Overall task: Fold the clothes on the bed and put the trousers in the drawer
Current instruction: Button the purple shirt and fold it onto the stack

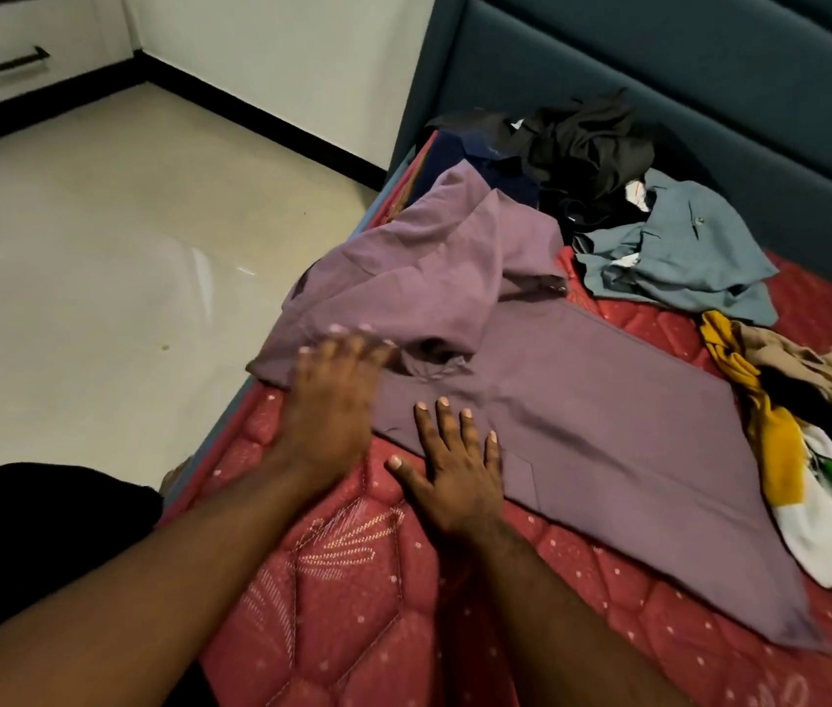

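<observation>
The purple trousers (556,400) lie on the bed (352,604), long axis running from far-left to near-right. Both hands press flat, fingers spread: left hand (332,400) on the bunched end, right hand (454,466) beside it.

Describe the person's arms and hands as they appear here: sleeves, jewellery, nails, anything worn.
Both forearms are bare to the frame edge, with no sleeve in view. The left hand and right hand show no gloves, rings, watch or bracelet. The fingernails are short, pale and apparently unpainted. The left hand is motion-blurred, so fine detail there is unclear.
</observation>
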`<state>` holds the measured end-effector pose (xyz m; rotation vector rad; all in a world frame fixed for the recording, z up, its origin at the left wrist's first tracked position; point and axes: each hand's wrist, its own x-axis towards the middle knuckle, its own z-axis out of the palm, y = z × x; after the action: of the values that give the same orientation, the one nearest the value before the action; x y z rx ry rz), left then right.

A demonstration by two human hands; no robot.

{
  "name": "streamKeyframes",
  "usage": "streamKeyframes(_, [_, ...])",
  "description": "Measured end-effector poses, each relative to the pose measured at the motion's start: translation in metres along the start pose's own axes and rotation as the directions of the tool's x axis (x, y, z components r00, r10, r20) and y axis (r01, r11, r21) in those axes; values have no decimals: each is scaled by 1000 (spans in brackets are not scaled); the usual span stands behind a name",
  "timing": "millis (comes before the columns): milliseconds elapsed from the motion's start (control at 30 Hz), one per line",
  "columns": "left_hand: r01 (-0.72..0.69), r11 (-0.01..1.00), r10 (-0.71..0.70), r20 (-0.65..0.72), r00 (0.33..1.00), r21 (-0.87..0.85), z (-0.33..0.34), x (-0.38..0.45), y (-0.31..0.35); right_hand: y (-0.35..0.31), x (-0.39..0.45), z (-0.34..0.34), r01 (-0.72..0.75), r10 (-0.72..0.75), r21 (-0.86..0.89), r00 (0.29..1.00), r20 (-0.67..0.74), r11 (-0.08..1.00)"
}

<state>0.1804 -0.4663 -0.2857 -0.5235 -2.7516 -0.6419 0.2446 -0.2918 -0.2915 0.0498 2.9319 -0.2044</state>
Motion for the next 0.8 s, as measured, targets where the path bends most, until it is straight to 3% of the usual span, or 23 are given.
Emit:
streamKeyframes(33, [-132, 991, 135, 121, 984, -27, 10, 0, 15, 2, -4, 0, 8, -8, 7, 1000, 1, 1000])
streamKeyframes(100, [-187, 982, 181, 335, 925, -14, 27, -1, 28, 12, -11, -1, 1, -1, 39, 1000, -5, 999])
streamKeyframes(167, [-179, 977, 127, 368, 921, 112, 38, -5, 22, 49, -21, -4, -59, 59, 40, 998, -3, 997])
streamKeyframes(267, [-141, 972, 52, 412, 910, 190, 35, -6, 22, 155, -58, -7, -291, 290, -31, 957, -31, 956])
streamKeyframes(333, [-117, 971, 12, 443, 896, 209, 33, 7, 46, 231, -96, -15, -532, 531, 3, 846, -38, 847])
streamKeyframes(400, [-165, 977, 101, 384, 918, 137, 29, 20, 83, 275, -116, -30, -647, 647, 40, 762, 8, 762])
streamKeyframes(433, [-226, 973, 194, 362, 912, 48, 34, 29, 105, 284, -118, -32, -655, 655, 28, 756, 12, 755])
streamKeyframes(533, [-350, 922, 384, 488, 783, -164, 58, 47, 161, 247, -85, -38, -449, 449, 10, 892, -61, 894])
streamKeyframes(633, [-447, 891, 411, 560, 719, -79, 93, 39, 181, 209, -63, -17, -161, 161, 25, 987, -20, 987])
streamKeyframes(700, [-469, 883, 384, 552, 740, 14, 102, 31, 173, 233, -68, -13, -167, 168, 15, 985, -28, 986])
streamKeyframes(800, [-490, 871, 400, 552, 732, 18, 103, 29, 168, 306, -88, -11, -401, 404, 57, 914, -47, 914])
